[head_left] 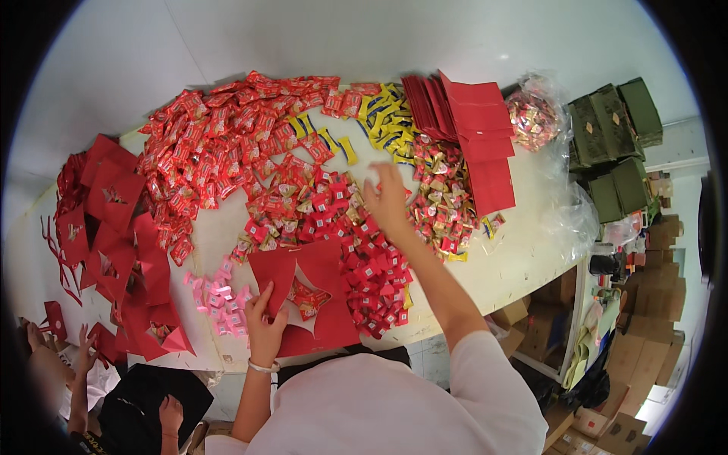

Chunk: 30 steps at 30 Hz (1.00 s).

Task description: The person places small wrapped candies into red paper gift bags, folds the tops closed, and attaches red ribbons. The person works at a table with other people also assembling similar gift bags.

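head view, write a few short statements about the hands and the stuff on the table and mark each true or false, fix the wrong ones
1. The left hand touches the open red box. True.
2. Nothing shows inside the open red box. False: a red packet shows through its star-shaped opening.
3. The pink pieces lie to the left of the open red box. True.
4. The right hand is among the green boxes. False: in the picture it shows just below the yellow packets.
5. The red folders are to the right of the yellow packets. True.
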{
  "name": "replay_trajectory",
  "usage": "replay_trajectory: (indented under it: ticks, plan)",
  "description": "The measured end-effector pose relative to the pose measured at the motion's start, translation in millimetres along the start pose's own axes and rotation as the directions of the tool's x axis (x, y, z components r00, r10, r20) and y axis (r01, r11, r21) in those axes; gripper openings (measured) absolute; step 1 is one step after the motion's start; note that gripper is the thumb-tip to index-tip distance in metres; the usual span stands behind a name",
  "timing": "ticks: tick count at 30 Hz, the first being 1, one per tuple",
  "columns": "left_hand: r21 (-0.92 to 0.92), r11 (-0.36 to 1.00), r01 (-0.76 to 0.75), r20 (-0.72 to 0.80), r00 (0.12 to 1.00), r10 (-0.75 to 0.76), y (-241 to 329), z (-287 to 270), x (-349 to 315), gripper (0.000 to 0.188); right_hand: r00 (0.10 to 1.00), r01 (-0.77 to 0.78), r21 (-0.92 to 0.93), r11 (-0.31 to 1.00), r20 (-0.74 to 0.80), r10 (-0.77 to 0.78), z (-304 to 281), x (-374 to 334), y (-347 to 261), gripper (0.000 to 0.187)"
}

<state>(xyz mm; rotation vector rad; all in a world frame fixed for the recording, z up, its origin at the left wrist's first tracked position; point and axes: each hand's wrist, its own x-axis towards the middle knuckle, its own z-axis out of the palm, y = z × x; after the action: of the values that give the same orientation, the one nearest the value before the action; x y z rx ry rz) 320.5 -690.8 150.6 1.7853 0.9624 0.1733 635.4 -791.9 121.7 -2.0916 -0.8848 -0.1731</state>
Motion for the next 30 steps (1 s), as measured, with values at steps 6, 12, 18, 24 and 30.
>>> replay_trajectory:
  ticks: [6, 12, 18, 24, 30]
  plan:
    - [-0.005, 0.998, 0.062, 0.018, 0.998, -0.062, 14, 3, 10, 0.058, 0.929, 0.014, -0.697, 0.717, 0.275, 0.249, 49, 64, 127, 0.048]
    - [-0.062, 0.991, 0.12, -0.043, 0.991, -0.123, 21, -2, 24, 0.059, 0.921, 0.082, -0.588, 0.805, 0.353, 0.164, 88, 73, 77, 0.048]
    - [-0.076, 0.992, 0.102, -0.096, 0.989, -0.109, 20, -13, 31, 0.06, 0.882, -0.28, -0.338, 0.898, 0.279, 0.38, 111, 95, 105, 0.048]
    - [-0.094, 0.976, 0.195, -0.101, 0.974, -0.204, 18, -21, 32, 0.06, 0.731, -0.201, -0.462, 0.864, 0.516, 0.446, 102, 87, 48, 0.052]
    - [-0.077, 0.988, 0.135, -0.095, 0.985, -0.142, 14, -14, 34, 0.061, 0.938, -0.284, -0.135, 0.949, 0.165, 0.304, 123, 95, 81, 0.038]
